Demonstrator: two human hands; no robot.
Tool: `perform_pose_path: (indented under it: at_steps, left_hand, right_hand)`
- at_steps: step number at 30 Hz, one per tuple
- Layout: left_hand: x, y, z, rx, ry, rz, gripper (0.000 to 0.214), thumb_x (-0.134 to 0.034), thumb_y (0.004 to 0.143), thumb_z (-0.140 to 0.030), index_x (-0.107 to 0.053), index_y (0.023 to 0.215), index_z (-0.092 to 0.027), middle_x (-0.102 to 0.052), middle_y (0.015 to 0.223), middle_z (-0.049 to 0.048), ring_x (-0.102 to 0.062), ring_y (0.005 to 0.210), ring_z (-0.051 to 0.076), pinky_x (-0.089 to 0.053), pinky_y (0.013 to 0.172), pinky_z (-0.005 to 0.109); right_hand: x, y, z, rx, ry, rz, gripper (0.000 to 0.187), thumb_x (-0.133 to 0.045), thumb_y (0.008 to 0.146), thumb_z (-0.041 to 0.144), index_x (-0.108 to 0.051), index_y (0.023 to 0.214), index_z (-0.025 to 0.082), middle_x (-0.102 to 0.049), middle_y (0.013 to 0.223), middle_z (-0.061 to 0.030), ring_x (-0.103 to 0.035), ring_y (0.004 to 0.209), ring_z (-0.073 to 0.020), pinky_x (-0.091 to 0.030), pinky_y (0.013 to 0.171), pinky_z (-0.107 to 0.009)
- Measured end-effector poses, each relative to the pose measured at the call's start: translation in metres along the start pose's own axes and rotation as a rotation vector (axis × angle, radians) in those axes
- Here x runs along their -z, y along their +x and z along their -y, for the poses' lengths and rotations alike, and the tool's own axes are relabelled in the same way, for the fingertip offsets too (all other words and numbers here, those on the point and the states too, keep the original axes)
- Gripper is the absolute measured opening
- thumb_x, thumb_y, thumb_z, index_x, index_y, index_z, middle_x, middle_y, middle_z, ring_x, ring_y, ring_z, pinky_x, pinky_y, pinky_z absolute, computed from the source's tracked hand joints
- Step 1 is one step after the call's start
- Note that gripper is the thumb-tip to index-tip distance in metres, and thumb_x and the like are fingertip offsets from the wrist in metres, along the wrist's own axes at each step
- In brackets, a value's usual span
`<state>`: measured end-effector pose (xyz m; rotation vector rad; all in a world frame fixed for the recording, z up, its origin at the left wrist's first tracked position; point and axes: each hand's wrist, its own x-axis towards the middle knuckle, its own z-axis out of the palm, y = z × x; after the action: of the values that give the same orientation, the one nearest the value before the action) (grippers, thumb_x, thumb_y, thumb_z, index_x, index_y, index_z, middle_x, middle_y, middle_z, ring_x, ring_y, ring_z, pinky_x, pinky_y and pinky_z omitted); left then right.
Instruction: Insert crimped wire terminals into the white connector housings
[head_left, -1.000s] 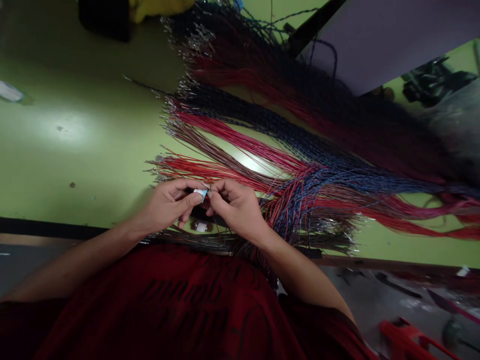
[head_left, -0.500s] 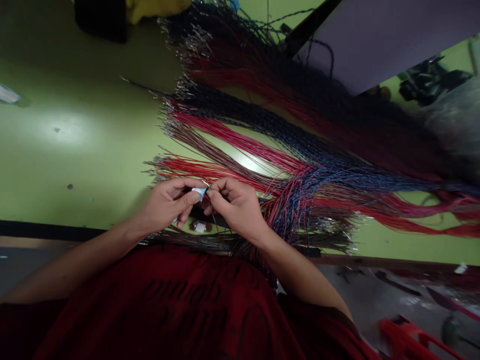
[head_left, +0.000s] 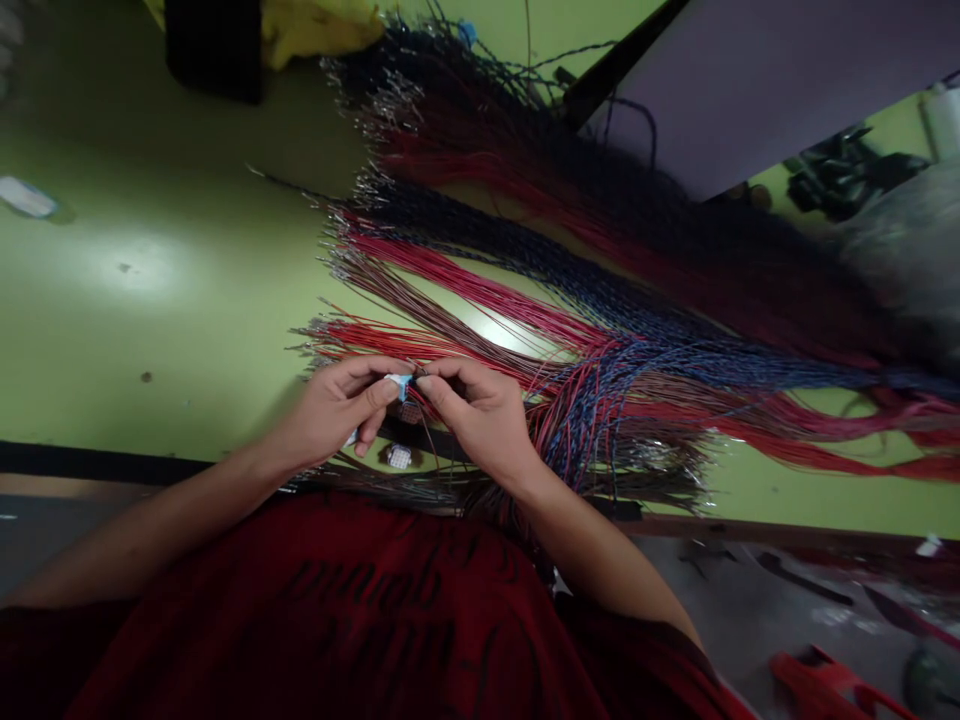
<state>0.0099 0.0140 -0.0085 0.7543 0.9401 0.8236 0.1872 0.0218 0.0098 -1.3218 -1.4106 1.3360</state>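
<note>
Between the thumb and fingers of my left hand (head_left: 340, 403) is a small white-and-blue connector (head_left: 403, 382). My right hand (head_left: 478, 405) pinches a thin wire (head_left: 428, 432) close beside the connector, and the wire hangs down below the fingers. Whether the wire's tip is inside the connector is too small to tell. A small white block with a grid of holes (head_left: 399, 457) lies just below my hands. Behind them spread red wires (head_left: 360, 335) with metal terminals at their left ends.
Brown wires (head_left: 405, 290), pink wires (head_left: 450, 268) and twisted blue-black wires (head_left: 480, 220) fan across the green table (head_left: 225, 330). A purple panel (head_left: 765, 90) stands at the upper right, near black parts (head_left: 847, 175) and a plastic bag (head_left: 915, 235). A red stool (head_left: 832, 685) is below the table edge.
My right fingers have closed in slightly on the connector, and the wire's metal tip shows less above them. My left hand keeps its hold. The whole view has shifted a little.
</note>
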Motion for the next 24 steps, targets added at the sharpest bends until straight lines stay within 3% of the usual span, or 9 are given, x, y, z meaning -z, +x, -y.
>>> perform_pose_path:
  at_steps: [5,15,24]
  left_hand:
    - [0.001,-0.001,0.0,0.024,0.028,0.016,0.037,-0.073,0.084,-0.04,-0.07,0.111,-0.016,-0.05,0.046,-0.0082,-0.042,0.033,0.006,-0.034,0.031,0.015]
    - [0.003,0.0,-0.004,0.093,-0.057,0.032,0.044,-0.081,0.076,-0.043,-0.073,0.11,-0.016,-0.05,0.05,-0.0071,-0.039,0.036,0.005,-0.032,0.029,0.016]
    - [0.002,-0.002,-0.005,0.111,-0.019,0.023,0.049,-0.079,0.078,-0.046,-0.071,0.114,-0.014,-0.048,0.045,-0.0088,-0.039,0.032,0.005,-0.031,0.03,0.015]
  right_hand:
    - [0.005,0.0,0.003,0.206,-0.189,-0.058,0.015,-0.062,0.086,0.02,-0.066,0.071,0.019,-0.063,0.068,0.0015,-0.057,0.067,-0.0114,-0.047,0.065,-0.025]
    - [0.017,0.003,0.008,0.117,-0.226,0.223,0.022,-0.05,0.085,0.015,-0.057,0.064,0.019,-0.056,0.063,0.0028,-0.049,0.059,-0.0094,-0.04,0.06,-0.024]
    - [0.019,0.003,0.008,0.237,-0.31,0.274,0.02,-0.05,0.084,0.012,-0.056,0.065,0.017,-0.054,0.065,0.0023,-0.049,0.062,-0.0095,-0.039,0.063,-0.023]
